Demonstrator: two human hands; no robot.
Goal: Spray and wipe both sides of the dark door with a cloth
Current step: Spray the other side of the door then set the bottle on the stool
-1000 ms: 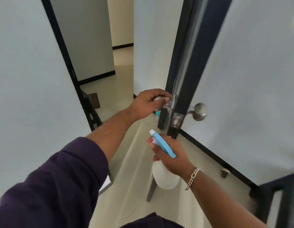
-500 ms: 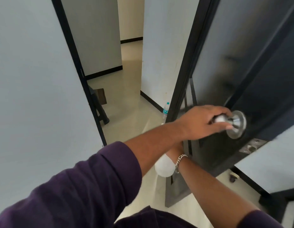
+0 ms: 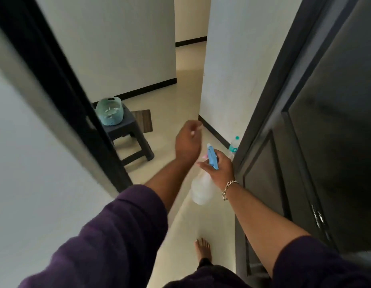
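The dark panelled door (image 3: 317,129) fills the right side, swung open, its edge toward me. My right hand (image 3: 221,169) grips the neck of a translucent spray bottle (image 3: 201,189) with a blue trigger head (image 3: 212,157), just left of the door's edge. Further left and higher, my left hand (image 3: 187,143) hangs in the air, blurred, fingers loosely curled and holding nothing. It touches neither the door nor the bottle. No cloth is in view.
The black door frame (image 3: 55,84) runs down the left. Beyond it a dark stool (image 3: 129,129) carries a teal basket (image 3: 109,111), with a brown mat (image 3: 144,120) behind. A water bottle (image 3: 234,145) stands by the wall. My bare foot (image 3: 203,249) is on the floor.
My left hand has let go of the door knob and drawn back to the left. The door has swung further right, and the spray bottle has come up into full view.
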